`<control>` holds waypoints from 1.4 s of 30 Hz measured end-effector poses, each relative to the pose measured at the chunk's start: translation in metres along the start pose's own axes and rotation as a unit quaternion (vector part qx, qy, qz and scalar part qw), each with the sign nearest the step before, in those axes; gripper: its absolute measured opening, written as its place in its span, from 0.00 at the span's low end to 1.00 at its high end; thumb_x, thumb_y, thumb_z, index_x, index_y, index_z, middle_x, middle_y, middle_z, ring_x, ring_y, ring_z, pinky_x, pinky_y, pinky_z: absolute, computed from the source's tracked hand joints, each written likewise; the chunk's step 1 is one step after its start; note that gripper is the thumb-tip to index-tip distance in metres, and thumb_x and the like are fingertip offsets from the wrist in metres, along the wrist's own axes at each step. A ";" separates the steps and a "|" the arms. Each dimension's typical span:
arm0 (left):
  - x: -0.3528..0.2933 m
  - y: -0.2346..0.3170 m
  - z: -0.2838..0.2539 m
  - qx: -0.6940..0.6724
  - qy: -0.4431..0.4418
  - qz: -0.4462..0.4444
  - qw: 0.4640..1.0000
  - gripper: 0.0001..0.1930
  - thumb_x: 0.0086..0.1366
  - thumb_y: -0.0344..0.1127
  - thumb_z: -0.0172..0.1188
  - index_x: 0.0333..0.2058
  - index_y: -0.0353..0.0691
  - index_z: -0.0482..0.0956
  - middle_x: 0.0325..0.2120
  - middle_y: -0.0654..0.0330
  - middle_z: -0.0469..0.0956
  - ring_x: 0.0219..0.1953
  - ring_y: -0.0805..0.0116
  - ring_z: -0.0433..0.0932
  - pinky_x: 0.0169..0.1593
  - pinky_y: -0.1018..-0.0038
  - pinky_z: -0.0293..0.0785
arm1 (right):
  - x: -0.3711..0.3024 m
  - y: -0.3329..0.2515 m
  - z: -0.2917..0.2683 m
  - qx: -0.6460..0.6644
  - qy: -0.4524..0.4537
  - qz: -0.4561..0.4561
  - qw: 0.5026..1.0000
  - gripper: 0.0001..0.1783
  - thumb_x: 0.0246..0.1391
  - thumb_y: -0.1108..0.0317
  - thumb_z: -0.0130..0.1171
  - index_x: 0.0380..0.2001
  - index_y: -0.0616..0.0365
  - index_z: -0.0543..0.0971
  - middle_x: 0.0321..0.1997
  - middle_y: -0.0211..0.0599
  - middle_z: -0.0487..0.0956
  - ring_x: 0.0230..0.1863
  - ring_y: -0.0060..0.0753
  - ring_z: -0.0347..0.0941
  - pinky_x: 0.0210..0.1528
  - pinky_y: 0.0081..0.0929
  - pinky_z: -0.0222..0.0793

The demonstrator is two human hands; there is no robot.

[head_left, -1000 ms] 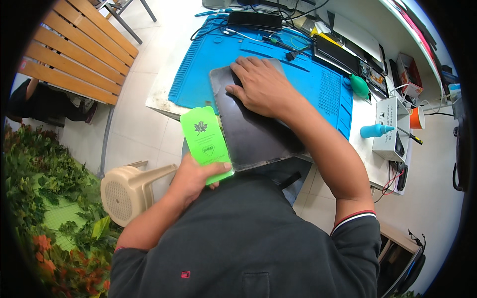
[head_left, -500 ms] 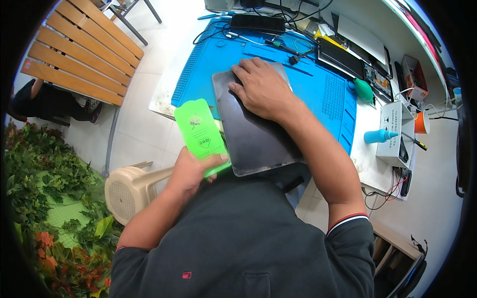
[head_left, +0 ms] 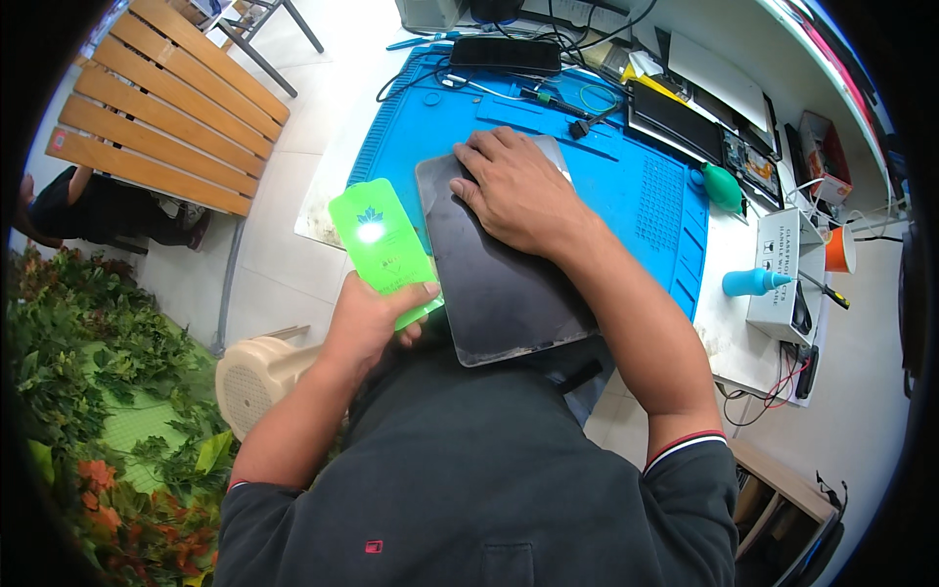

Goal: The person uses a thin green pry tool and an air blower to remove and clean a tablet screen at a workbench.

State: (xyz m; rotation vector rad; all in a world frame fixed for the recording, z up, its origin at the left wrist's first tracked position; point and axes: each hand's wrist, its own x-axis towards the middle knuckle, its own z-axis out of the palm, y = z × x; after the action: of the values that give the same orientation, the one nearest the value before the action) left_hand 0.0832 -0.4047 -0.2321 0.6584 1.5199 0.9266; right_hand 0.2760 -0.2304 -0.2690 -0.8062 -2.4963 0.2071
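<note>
My left hand [head_left: 377, 318] grips the lower end of a bright green phone-shaped card [head_left: 377, 232], thumb on top and fingers underneath. A lamp-like glare shines on its printed face. Beside it, a dark grey tablet-like slab [head_left: 514, 289] with scuffed edges lies partly over the blue mat, its near end sticking out past the table edge toward my lap. My right hand [head_left: 520, 186] rests flat on the slab's upper part, palm down, fingers stretched toward its far edge. The card's right side is close to the slab's left edge.
The blue work mat [head_left: 606, 181] covers the table. At its far side lie a black phone [head_left: 506, 56], cables and tools. To the right stand a green blower bulb [head_left: 722, 186], a blue bottle [head_left: 751, 283] and a white box [head_left: 776, 256]. A beige stool [head_left: 259, 382] is at my left.
The green card has moved slightly up and left in my left hand and tilted, its glare now bright. My right hand and the slab sit slightly lower in view.
</note>
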 end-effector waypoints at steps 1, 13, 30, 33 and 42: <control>0.002 0.002 -0.001 0.004 0.000 0.003 1.000 0.13 0.66 0.32 0.76 0.44 0.33 0.85 0.29 0.59 0.85 0.20 0.72 0.80 0.22 0.75 0.73 | 0.000 0.000 -0.001 0.002 -0.002 0.002 1.000 0.26 0.75 0.55 0.58 0.57 0.70 0.83 0.56 0.51 0.82 0.61 0.53 0.75 0.67 0.48 0.70; 0.027 0.022 -0.006 0.044 0.022 0.017 0.999 0.14 0.66 0.34 0.78 0.42 0.33 0.82 0.24 0.58 0.83 0.18 0.73 0.81 0.19 0.77 0.73 | 0.001 0.000 -0.003 0.007 -0.015 0.005 1.000 0.26 0.75 0.55 0.57 0.58 0.71 0.82 0.57 0.52 0.81 0.63 0.54 0.74 0.69 0.49 0.68; 0.058 0.053 -0.021 0.135 -0.025 -0.001 0.991 0.14 0.68 0.35 0.76 0.43 0.30 0.84 0.23 0.56 0.84 0.18 0.72 0.82 0.20 0.76 0.74 | 0.001 -0.001 -0.005 0.021 -0.011 0.008 1.000 0.23 0.74 0.58 0.58 0.58 0.69 0.81 0.57 0.51 0.81 0.63 0.53 0.73 0.68 0.49 0.68; 0.065 0.059 -0.026 0.140 -0.037 -0.003 0.989 0.14 0.67 0.34 0.75 0.44 0.30 0.84 0.24 0.56 0.84 0.20 0.71 0.83 0.20 0.76 0.75 | 0.001 -0.001 -0.005 0.024 -0.009 0.007 1.000 0.23 0.74 0.59 0.58 0.58 0.69 0.81 0.57 0.51 0.81 0.63 0.53 0.73 0.68 0.49 0.68; 0.082 0.076 -0.031 0.147 -0.056 -0.026 0.987 0.16 0.67 0.36 0.78 0.44 0.31 0.84 0.21 0.58 0.83 0.16 0.76 0.79 0.19 0.80 0.72 | 0.006 -0.005 -0.013 0.029 -0.043 0.031 0.998 0.20 0.73 0.61 0.58 0.58 0.66 0.81 0.58 0.50 0.80 0.64 0.53 0.73 0.69 0.49 0.67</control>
State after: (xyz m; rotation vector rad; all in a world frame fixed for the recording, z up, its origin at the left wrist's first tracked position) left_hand 0.0326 -0.3025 -0.2114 0.8640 1.5786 0.6197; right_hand 0.2757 -0.2312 -0.2541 -0.8686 -2.5338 0.3400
